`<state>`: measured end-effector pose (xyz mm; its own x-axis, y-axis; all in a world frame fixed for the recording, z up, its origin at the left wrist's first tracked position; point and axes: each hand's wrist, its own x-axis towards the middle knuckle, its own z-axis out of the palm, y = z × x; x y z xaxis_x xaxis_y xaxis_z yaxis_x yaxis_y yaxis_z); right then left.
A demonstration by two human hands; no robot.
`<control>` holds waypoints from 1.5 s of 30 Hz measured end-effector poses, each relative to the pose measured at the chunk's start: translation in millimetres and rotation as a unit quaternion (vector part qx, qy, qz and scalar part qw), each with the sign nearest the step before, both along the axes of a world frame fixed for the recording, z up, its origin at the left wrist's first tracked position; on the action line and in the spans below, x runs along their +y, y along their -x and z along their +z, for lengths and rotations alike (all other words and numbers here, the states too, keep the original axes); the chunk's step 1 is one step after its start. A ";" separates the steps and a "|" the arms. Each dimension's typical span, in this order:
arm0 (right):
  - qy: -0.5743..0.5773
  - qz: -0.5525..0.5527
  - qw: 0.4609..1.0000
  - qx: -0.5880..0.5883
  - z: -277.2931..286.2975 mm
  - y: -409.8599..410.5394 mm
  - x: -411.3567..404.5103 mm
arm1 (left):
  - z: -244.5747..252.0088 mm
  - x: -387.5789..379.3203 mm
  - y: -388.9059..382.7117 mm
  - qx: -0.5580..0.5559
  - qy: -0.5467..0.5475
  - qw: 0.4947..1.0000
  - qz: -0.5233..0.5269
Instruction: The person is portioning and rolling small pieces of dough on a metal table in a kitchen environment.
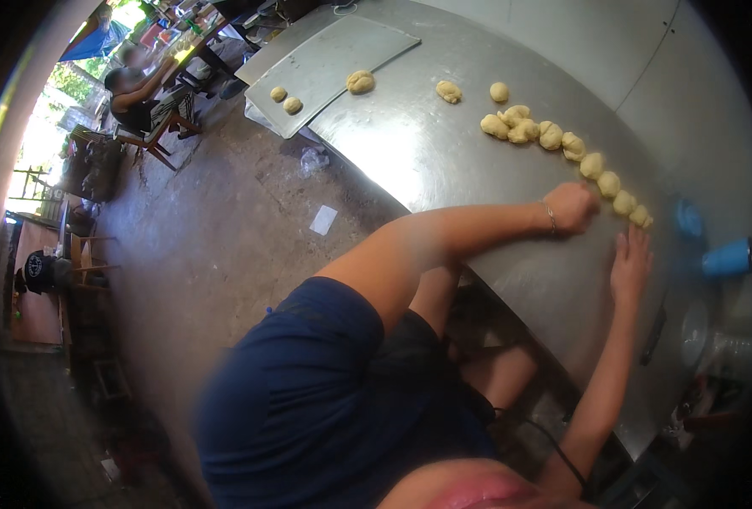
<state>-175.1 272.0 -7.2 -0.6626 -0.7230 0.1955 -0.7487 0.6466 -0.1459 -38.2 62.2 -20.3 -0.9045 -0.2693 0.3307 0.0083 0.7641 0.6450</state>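
Observation:
My left hand (573, 207), with a thin bracelet at its wrist, is curled low over the steel table (528, 273). Its fingers are blurred, and whatever may be under the palm is hidden. A curved row of pale yellow dough pieces (591, 165) runs just beyond that hand. Flat by the near end of the row, my right hand (630, 267) has its fingers stretched out, the tips at the last dough piece (640, 216). Farther off lie a smooth dough ball (499, 92) and a creased dough lump (448, 91).
A metal sheet (344, 57) at the table's far left bears two small dough balls (293, 105); a larger dough lump (360, 81) sits at its edge. A blue cup (727, 257) stands at right. Another person (135, 102) sits at a table in the background.

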 end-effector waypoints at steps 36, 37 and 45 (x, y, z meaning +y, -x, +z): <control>-0.034 0.011 0.996 0.082 0.3 -76.6 1.7 | 20.6 32.6 1.2 -0.058 0.197 0.973 -0.101; -0.028 0.009 0.997 0.073 1.7 -69.3 -2.2 | 24.4 28.7 4.8 -0.059 0.204 0.972 -0.097; 0.016 0.003 0.998 0.060 -8.4 7.2 17.4 | 9.2 -14.5 12.4 -0.005 0.193 0.971 -0.140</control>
